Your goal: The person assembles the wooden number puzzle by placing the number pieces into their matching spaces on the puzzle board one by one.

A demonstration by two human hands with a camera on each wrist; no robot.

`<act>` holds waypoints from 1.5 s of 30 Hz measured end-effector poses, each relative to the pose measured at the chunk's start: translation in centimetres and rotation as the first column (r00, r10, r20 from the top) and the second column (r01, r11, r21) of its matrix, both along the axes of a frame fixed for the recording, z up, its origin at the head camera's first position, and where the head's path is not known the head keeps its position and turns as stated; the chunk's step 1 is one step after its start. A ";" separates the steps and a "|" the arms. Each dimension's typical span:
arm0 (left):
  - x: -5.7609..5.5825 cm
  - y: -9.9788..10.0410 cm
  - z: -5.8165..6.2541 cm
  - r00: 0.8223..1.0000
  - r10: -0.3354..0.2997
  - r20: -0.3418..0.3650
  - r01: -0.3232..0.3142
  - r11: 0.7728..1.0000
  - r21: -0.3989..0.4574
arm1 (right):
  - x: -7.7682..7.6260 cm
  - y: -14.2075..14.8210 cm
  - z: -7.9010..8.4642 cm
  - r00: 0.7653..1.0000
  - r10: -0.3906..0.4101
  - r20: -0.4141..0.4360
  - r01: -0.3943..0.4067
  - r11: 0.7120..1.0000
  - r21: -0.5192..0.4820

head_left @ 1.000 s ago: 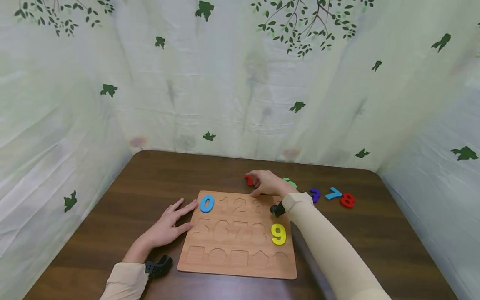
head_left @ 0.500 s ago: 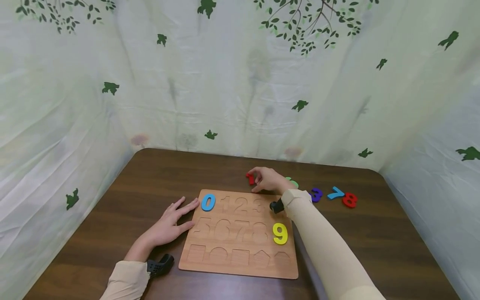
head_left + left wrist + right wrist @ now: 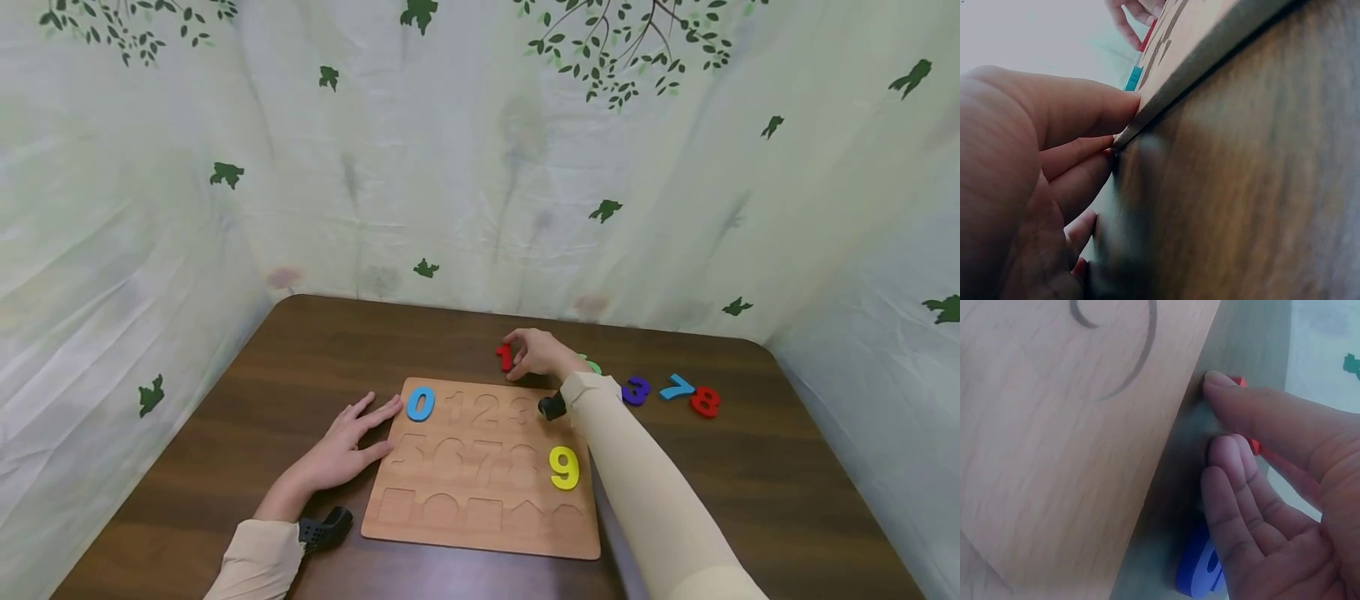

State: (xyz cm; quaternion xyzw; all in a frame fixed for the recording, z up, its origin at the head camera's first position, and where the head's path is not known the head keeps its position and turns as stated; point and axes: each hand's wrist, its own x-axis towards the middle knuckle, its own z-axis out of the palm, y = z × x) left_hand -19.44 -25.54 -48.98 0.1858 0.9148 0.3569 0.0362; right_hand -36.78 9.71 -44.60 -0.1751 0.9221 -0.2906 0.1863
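My right hand (image 3: 542, 353) is at the red number 1 (image 3: 504, 357) behind the board, with thumb and index finger pinching its ends. In the right wrist view the thumb covers most of that red number (image 3: 1240, 382). My left hand (image 3: 343, 446) lies spread at the left edge of the wooden number board (image 3: 465, 546), its fingertips touching the edge. A light blue 0 (image 3: 412, 407) sits at the board's upper left, and a yellow 9 (image 3: 553, 468) at its right side. Outlined number and shape recesses fill the rest of the board.
Right of the right hand lie a partly hidden green number (image 3: 594, 367), a purple-blue 3 (image 3: 636, 391), a light blue 7 (image 3: 678, 387) and a red 8 (image 3: 705, 402). A leaf-print curtain (image 3: 465, 183) stands behind the brown table (image 3: 360, 333).
The right hand has shifted slightly up and to the right, leaving more of the red 1 showing. My left hand stays at the board's edge. The whole view drifts slightly.
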 end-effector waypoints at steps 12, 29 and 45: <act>-0.2 0.1 0.4 1.000 0.010 0.019 -0.010 1.000 -0.001 | -0.1 -0.3 -0.3 0.999 -0.040 -0.010 0.040 0.999 -0.022; 0.0 0.1 0.0 1.000 -0.008 -0.021 0.009 0.999 0.053 | 0.8 -0.8 -0.9 0.992 -0.110 -0.059 0.109 0.994 -0.022; 0.2 0.0 0.4 0.999 0.018 0.027 -0.018 1.000 -0.007 | 1.3 -1.3 -1.0 0.993 -0.096 -0.062 0.092 0.994 -0.067</act>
